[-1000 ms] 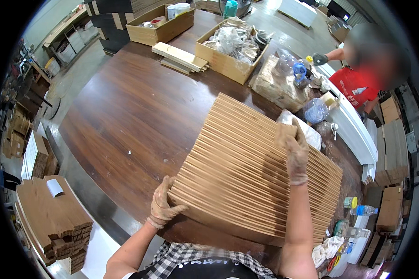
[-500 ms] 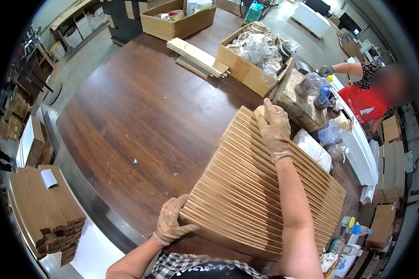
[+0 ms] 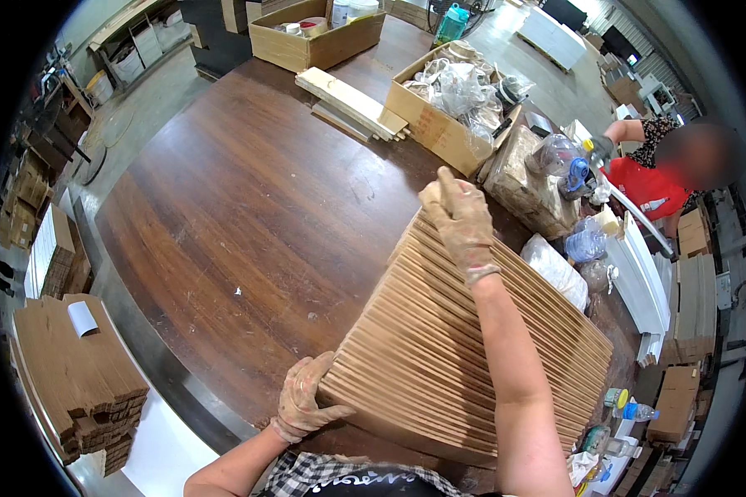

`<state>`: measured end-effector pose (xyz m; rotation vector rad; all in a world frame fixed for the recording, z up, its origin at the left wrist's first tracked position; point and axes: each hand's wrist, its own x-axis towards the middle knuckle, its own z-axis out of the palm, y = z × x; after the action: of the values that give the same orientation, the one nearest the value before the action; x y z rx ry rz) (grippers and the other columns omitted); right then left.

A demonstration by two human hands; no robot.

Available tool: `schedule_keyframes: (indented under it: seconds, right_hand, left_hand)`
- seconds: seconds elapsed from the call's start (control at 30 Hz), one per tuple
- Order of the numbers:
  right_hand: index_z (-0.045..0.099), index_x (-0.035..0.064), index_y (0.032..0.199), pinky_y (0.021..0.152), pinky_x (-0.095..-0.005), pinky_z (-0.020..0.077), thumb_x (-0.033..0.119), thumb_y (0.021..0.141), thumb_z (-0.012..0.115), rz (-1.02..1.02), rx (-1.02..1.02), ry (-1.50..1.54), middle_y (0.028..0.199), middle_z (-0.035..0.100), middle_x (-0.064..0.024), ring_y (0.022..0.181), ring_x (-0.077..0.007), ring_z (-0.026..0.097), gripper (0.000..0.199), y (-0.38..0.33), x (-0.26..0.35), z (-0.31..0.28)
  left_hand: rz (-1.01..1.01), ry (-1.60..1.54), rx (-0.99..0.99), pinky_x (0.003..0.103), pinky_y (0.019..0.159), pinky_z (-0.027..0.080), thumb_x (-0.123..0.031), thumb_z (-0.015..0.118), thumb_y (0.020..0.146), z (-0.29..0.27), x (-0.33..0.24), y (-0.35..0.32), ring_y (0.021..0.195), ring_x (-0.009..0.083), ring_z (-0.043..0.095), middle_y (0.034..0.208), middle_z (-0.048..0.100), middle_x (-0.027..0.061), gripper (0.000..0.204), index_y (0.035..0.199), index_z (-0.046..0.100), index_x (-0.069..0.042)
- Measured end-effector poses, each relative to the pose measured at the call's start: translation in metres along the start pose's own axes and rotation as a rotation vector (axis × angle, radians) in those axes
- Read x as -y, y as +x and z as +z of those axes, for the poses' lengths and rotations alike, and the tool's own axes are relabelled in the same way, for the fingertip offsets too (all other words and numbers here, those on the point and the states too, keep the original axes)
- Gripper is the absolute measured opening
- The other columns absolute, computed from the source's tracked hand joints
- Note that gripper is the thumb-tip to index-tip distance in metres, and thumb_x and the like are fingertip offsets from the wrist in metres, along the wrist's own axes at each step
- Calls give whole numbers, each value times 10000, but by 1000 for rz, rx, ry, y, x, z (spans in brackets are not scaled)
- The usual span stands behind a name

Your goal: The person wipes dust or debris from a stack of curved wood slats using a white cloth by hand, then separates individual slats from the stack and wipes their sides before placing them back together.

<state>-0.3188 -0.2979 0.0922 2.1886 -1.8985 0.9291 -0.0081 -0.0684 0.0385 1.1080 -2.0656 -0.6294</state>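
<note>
A large block of thin wood-coloured strips (image 3: 414,331), packed side by side with their long edges up, lies on the brown table before me. My left hand (image 3: 307,400), in a stained beige glove, clasps its near left corner, thumb along the near side and fingers up the left end. At the far end is my right hand (image 3: 462,217), gloved alike, its fingers bent and close together over the strips' ends. Something pale shows under those fingers, but I cannot make out whether it is a held thing or part of the glove. My right forearm crosses the strips.
Beyond the block stand a carton of plastic bags (image 3: 439,120), a wrapped bundle (image 3: 526,178) and plastic bottles (image 3: 555,153). Light wooden offcuts (image 3: 352,99) lie near another carton (image 3: 315,45). A person in red (image 3: 638,182) works at the right. Brown boards (image 3: 79,364) are stacked lower left.
My right hand has slid leftward along the far end of the strips. My left hand stays at the corner. The other person's gloved hand has shifted, and a long pale bar now shows beside it.
</note>
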Motion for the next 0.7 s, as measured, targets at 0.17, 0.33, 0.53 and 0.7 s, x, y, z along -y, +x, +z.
schedule_keyframes:
  seconds: [0.17,0.33,0.53,0.7]
  right_hand:
    - [608,86,1299,854,-461,506,317,958,630,147,-11,-292,1107,647,-153,997,-336,605,412,-3,-36,-14]
    - [568,96,1363,910,-465,486,251,893,709,-123,-164,-54,1125,633,-137,995,-326,590,514,-20,-11,2]
    - [572,89,1358,850,-452,488,252,914,678,157,-27,-237,1107,636,-129,1012,-315,600,485,-52,-81,-36]
    - [597,44,1337,930,-460,470,269,916,702,100,-73,-104,1120,644,-190,1050,-358,599,488,-59,-68,-55]
  left_hand:
    - [-15,-13,29,473,1009,458,-435,883,690,-3,0,-1,1127,331,614,1329,595,166,933,1388,448,7]
    - [-11,28,2,487,997,459,-446,883,686,4,1,-4,1119,363,608,1315,602,172,952,1393,437,10]
    - [-68,-64,51,495,951,460,-435,900,638,1,-3,7,1058,387,612,1247,622,195,964,1371,470,20]
    - [-56,-43,55,494,964,456,-432,892,657,3,-5,6,1083,392,605,1252,620,193,958,1381,458,23]
